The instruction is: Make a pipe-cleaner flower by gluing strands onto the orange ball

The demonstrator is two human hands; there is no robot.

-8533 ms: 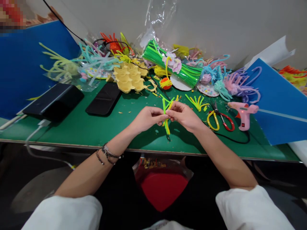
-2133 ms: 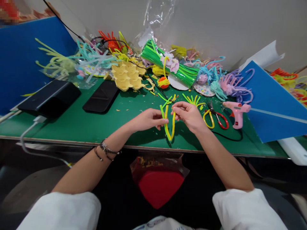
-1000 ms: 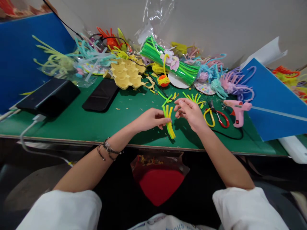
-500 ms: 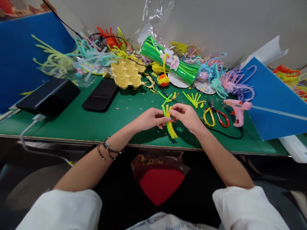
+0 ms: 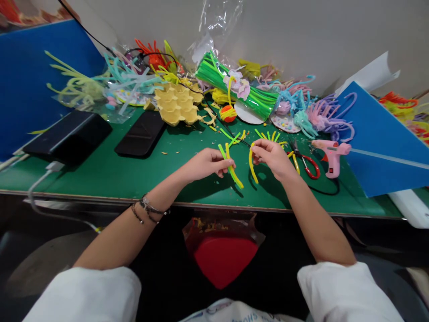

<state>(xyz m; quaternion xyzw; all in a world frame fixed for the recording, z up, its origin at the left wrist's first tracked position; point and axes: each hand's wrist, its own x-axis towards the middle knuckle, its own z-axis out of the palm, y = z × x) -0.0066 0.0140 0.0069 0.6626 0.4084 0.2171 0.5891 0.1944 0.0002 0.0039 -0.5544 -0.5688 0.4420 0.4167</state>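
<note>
fuzzy green and yellow stems [image 5: 236, 177] look thin and slightly curved, pinched in the left hand's [image 5: 214, 164] fingers; the right's [image 5: 268, 154] pinch a yellow one [image 5: 252, 165].

A plain grey wall [image 5: 321, 36] is rising behind a green table [image 5: 161, 179]. Blue panels are standing at the table's two ends, one at the left [image 5: 36, 76], one at the right [image 5: 375, 152]. Dim light is falling on the wall, and darkness is filling the space below the table, where a red seat [image 5: 221, 259] is showing.

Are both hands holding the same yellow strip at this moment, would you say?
No, the right hand holds a yellow strip apart from the yellow and green strips in the left hand.
</note>
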